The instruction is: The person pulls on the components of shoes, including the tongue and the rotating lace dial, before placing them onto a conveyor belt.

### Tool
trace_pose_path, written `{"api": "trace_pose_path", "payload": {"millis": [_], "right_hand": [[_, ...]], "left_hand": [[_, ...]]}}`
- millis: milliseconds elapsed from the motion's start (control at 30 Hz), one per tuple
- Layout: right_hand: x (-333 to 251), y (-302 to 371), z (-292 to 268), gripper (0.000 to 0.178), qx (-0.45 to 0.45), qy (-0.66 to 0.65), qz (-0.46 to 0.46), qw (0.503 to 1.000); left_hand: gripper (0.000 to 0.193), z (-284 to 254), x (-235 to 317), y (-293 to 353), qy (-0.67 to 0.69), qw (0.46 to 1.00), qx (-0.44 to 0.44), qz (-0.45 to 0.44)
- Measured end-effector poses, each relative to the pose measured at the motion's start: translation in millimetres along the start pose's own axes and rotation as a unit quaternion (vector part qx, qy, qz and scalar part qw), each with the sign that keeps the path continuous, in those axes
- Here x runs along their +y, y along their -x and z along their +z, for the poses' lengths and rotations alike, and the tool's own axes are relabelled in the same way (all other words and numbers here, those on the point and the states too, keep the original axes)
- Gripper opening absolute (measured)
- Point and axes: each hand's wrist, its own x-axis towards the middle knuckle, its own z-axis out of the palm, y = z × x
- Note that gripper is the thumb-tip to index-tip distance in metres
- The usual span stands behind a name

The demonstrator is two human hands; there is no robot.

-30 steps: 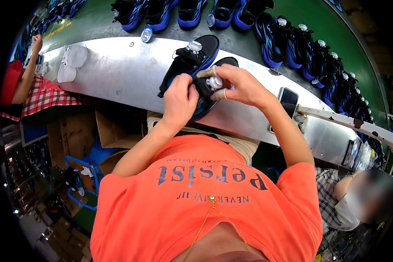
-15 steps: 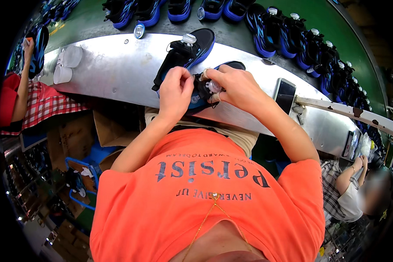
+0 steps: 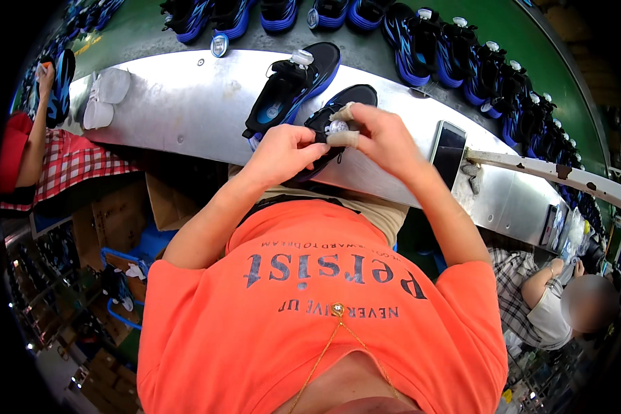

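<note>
A black-and-blue sneaker (image 3: pixel 357 96) rests tilted at the near edge of the metal bench, under both my hands. On its tongue sits a round clear lace dial (image 3: pixel 337 127). My right hand (image 3: pixel 383 134), with beige covers on two fingertips, grips this dial between thumb and finger. Beside it my left hand (image 3: pixel 281 155) pinches at the shoe's opening; what its fingertips hold is hidden. A thin black lace loop hangs below the dial. Just left and beyond lies the matching sneaker (image 3: pixel 312 74), blue insole showing, with a whitish dial on its tongue.
Rows of similar sneakers (image 3: pixel 445 52) line the green belt (image 3: pixel 152 27) beyond the metal bench (image 3: pixel 172 103). A phone (image 3: pixel 449 148) lies right, near a chipped white bar (image 3: pixel 531 165). Clear plastic pieces (image 3: pixel 107 96) sit left. Co-workers are at both sides.
My left hand has lowered and turned, its fingers now pointing right toward the dial. My right hand has shifted slightly, its covered fingertips now around the dial. More of the sneaker's toe shows.
</note>
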Motion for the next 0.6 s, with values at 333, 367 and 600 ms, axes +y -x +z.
{"api": "trace_pose_path", "payload": {"millis": [333, 367, 600], "right_hand": [[7, 4, 9, 0.031, 0.034, -0.061, -0.075, 0.995], [7, 3, 12, 0.032, 0.026, -0.080, -0.039, 0.996], [8, -29, -27, 0.027, -0.080, -0.086, -0.011, 0.993]], "left_hand": [[0.018, 5, -5, 0, 0.031, 0.999, -0.007, -0.005], [0.019, 5, -7, 1, 0.041, 0.999, -0.007, -0.001], [0.018, -25, -10, 11, 0.063, 0.991, 0.084, 0.084]]}}
